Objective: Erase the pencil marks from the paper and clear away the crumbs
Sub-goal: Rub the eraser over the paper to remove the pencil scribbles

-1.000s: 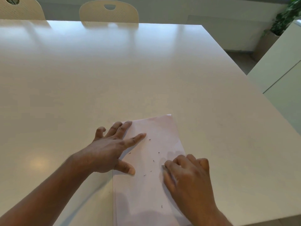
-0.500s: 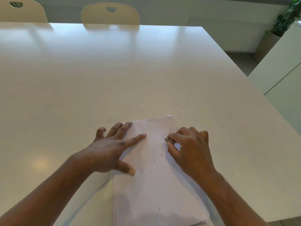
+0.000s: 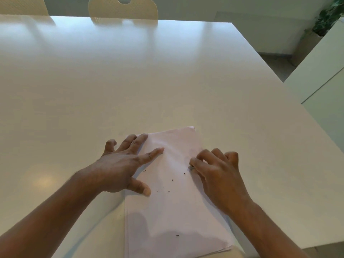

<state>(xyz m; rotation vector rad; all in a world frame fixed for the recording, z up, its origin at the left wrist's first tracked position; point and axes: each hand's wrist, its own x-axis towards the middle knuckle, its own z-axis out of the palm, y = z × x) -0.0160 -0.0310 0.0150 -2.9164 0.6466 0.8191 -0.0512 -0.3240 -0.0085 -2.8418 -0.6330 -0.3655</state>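
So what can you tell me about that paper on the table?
The paper is a white, slightly pinkish sheet atop a thin stack, lying flat on the pale table with its near end at the table's edge. The left hand is spread flat on its left edge; the right hand presses a small grey eraser onto its right side. Small dark crumbs are scattered over its middle, and one lies nearer the person. Any pencil marks are too faint to see.

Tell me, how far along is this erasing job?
Partway, it seems. The paper shows no clear pencil marks, only a faint smudge by the right hand, which pinches a small eraser against the sheet. The left hand lies spread, pinning the paper. Dark crumbs lie scattered over the sheet, so clearing them remains.
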